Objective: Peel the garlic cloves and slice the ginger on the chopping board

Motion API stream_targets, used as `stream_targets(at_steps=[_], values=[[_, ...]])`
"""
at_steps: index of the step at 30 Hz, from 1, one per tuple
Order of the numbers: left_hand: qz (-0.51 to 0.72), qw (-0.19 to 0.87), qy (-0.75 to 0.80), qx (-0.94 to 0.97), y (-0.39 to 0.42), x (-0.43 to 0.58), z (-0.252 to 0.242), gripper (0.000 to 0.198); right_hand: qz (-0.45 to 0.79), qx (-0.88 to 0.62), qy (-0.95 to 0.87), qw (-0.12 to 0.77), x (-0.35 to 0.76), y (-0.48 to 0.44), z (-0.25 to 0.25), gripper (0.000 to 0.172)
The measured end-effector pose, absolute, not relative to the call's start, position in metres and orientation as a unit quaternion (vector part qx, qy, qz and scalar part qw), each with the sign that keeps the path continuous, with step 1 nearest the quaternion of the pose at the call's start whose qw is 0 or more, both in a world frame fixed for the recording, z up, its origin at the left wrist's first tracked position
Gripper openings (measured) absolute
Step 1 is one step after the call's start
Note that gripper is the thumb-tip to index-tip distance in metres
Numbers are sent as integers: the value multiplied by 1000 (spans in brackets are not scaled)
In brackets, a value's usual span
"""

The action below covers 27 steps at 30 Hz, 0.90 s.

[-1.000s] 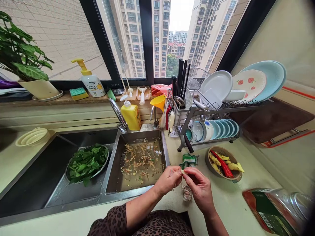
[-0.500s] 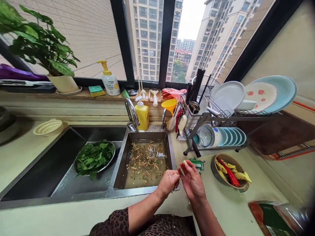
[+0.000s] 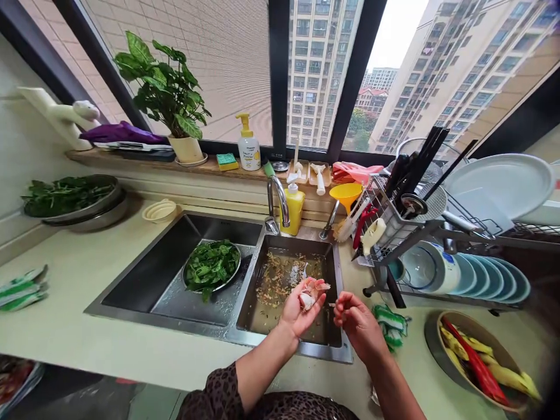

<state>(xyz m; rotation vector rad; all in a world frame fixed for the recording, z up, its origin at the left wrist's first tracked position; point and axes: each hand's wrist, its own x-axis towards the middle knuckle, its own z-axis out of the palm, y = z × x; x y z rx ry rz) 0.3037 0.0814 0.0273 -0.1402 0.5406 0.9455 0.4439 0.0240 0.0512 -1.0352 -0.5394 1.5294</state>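
My left hand (image 3: 298, 312) is palm up over the right sink basin, cupping garlic (image 3: 307, 300) with loose papery skin around it. To its right, my right hand (image 3: 356, 321) has its fingers curled in a pinch, apart from the left hand. A tiny pale sliver shows at its fingertips, too small to name. Below both hands, the right sink basin (image 3: 268, 245) holds murky water with many brown scraps floating in it. In the left basin, a round metal colander (image 3: 238, 269) holds green leaves (image 3: 210, 263).
A faucet (image 3: 280, 201) stands behind the basins. To the right are a dish rack (image 3: 406, 239), a green-and-white packet (image 3: 391, 328) and a bowl (image 3: 433, 341) with a red pepper and yellowish pieces. More leaves sit in a pan (image 3: 114, 192) at the far left.
The view has swung left. My hands, close together before, have separated; the left one has turned palm up and shows the garlic.
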Motion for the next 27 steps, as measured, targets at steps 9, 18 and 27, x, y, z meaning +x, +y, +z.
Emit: stream_targets(at_steps=[9, 18, 27], values=[[456, 841, 291, -12, 61, 344, 28, 15, 358, -603, -543, 462, 433, 6, 49, 32], [426, 842, 324, 66, 58, 343, 27, 45, 599, -517, -285, 540, 457, 2, 42, 33], [343, 830, 366, 244, 65, 332, 13, 43, 585, -481, -119, 642, 540, -58, 39, 23]])
